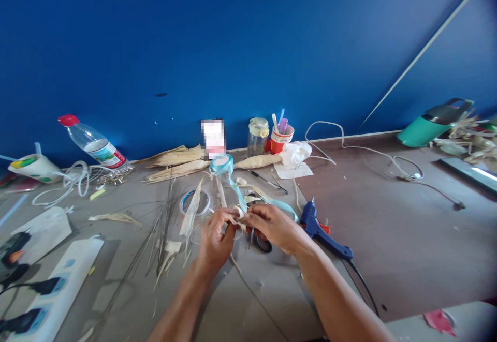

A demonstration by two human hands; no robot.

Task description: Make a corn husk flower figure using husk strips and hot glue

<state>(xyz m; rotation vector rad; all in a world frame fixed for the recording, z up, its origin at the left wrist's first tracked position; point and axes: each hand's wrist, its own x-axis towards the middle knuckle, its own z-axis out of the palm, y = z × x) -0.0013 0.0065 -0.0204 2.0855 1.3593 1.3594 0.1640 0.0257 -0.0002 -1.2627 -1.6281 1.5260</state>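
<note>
My left hand (217, 233) and my right hand (275, 225) meet over the middle of the table, fingers closed in a pinch. Between their fingertips is a small pale husk piece (239, 212), partly hidden. A thin stem (254, 293) runs down from below my left hand toward the front. Under my right hand shows a black scissors handle (264, 244); whether it lies on the table or touches the fingers I cannot tell. Light blue ribbon (237, 189) trails from its roll (221, 164) to just behind the fingertips.
A blue glue gun (322, 231) lies right of my right hand, its cord running forward. Thin wires (161, 228) and a tape roll (194, 203) lie to the left. Dried husks (178, 158), a jar (258, 137) and paper cups (282, 139) line the wall. A power strip (66, 280) is front left.
</note>
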